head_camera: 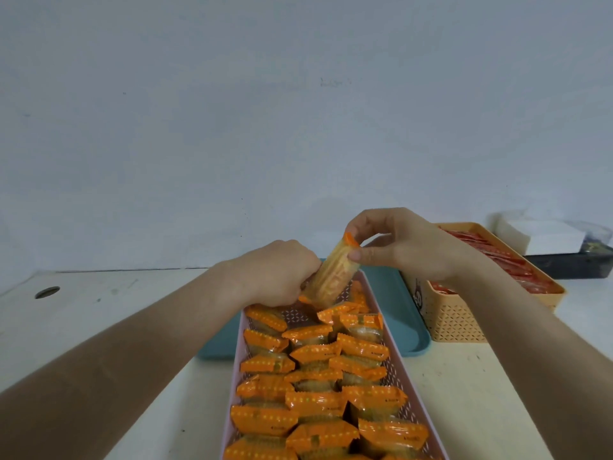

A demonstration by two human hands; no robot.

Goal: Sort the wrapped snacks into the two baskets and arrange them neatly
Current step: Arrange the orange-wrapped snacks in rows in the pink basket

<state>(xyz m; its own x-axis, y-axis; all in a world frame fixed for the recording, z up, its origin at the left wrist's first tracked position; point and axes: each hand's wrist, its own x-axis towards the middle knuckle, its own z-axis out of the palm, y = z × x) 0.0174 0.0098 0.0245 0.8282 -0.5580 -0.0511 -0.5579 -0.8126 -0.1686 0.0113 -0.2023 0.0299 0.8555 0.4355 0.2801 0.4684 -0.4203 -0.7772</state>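
A long pink basket (399, 370) runs from the bottom edge toward the middle, filled with several orange-wrapped snacks (315, 403) in rows. One orange-wrapped snack (331, 277) is held tilted above the basket's far end. My left hand (278, 273) grips its lower end, and my right hand (401, 247) pinches its upper end between thumb and fingers. An orange basket (464, 323) at the right holds several red-wrapped snacks (497, 257).
A teal tray (398, 313) lies under the pink basket's far end. A black box (574, 263) with white paper on top stands at the far right. The white table has a round hole (47, 292) at the left. A plain wall stands behind.
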